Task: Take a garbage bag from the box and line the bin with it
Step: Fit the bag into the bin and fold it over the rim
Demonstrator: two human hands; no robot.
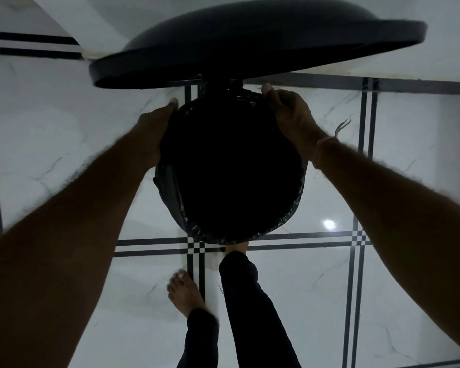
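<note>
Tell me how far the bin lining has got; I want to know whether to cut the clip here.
Nearly finished. Done: the black garbage bag is inside the bin, its edge folded over the near and side rim. In hand: the left hand and right hand grip the bag at the far rim, under the raised lid. Left: seating that back edge, letting go, closing the lid. The box is not in view.

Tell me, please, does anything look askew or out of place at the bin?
Nothing looks damaged or spilled. The garbage bag is folded over the bin rim, though it hangs looser and bunched on the near left side. The left hand and right hand hold it at the far rim. The lid stands open.
</note>
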